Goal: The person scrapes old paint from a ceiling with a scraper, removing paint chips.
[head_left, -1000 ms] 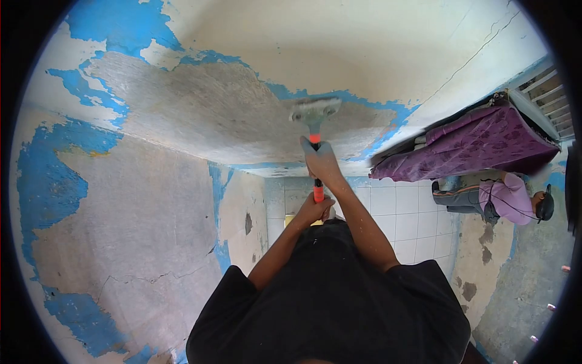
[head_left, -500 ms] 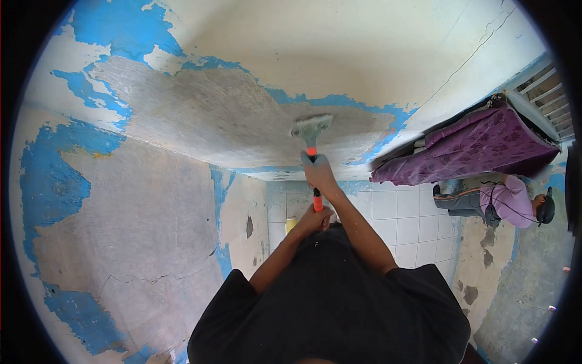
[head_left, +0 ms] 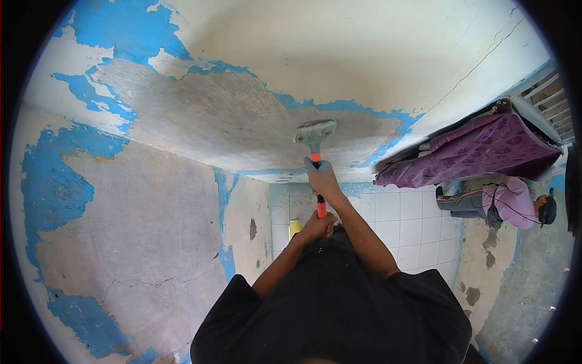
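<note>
Scraping, apparently: right hand (head_left: 324, 181), left hand (head_left: 317, 226) (both closed) gripping scraper (head_left: 315, 134); next likely calls for pressing blue paint (head_left: 291, 102) beyond it.

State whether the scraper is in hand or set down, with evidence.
The scraper is in hand: the right hand grips its handle below the head, the left hand the lower end.

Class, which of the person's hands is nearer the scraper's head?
Right. The right hand grips the handle close behind the scraper's head; the left hand grips further back, nearer the person's body.
</note>
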Available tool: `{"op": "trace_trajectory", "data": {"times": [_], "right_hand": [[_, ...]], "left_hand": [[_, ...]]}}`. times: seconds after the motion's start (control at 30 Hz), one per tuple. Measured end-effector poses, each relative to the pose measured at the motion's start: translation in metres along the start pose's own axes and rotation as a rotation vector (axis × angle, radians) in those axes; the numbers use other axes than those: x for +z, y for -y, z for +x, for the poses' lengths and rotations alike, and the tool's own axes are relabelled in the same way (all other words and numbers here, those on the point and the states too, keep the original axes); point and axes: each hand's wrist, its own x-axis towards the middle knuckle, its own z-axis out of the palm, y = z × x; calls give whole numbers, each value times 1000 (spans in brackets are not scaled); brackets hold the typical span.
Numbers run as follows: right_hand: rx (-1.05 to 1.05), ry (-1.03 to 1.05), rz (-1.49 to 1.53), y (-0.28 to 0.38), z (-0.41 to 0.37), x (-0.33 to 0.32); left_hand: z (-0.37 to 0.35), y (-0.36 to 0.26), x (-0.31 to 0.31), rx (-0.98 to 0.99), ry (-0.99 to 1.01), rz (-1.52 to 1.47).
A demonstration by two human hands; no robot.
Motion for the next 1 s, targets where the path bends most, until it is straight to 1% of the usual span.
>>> {"op": "trace_trajectory", "data": {"times": [0.1, 0.2, 0.3, 0.4, 0.5, 0.6, 0.63, 0.67, 0.7, 0.77, 0.8, 0.9, 1.0], "right_hand": [[-69, -7, -22, 35, -12, -1], [0, 22, -23, 30, -10, -5], [42, 9, 73, 14, -7, -2], [51, -38, 80, 15, -4, -3], [6, 38, 115, 44, -15, -5], [-44, 89, 149, 32, -15, -3], [-128, 56, 253, 18, -10, 5], [-209, 27, 353, -2, -9, 9], [-292, -6, 452, -6, -11, 12], [-261, 13, 448, -7, -12, 8], [-244, 22, 444, 1, -15, 7], [-348, 44, 423, 32, -26, 5], [-339, 46, 412, 28, -20, 7]], "left_hand": [[3, -20, 3, 20, 31, 35], [-2, -16, 1, 18, 53, 36], [0, -6, -3, 26, 31, 43], [2, -11, -8, 36, 20, 126], [1, -29, -4, 39, -55, 257], [10, -8, -20, 91, -47, 261], [11, -5, -33, 107, -50, 269], [12, 0, -42, 80, -61, 296], [12, 0, -46, 54, -69, 323], [15, -3, -53, 15, -48, 384], [11, -16, -47, 31, -49, 405], [-1, -43, -36, 64, -48, 447], [6, -41, -40, 95, -35, 422]]}}
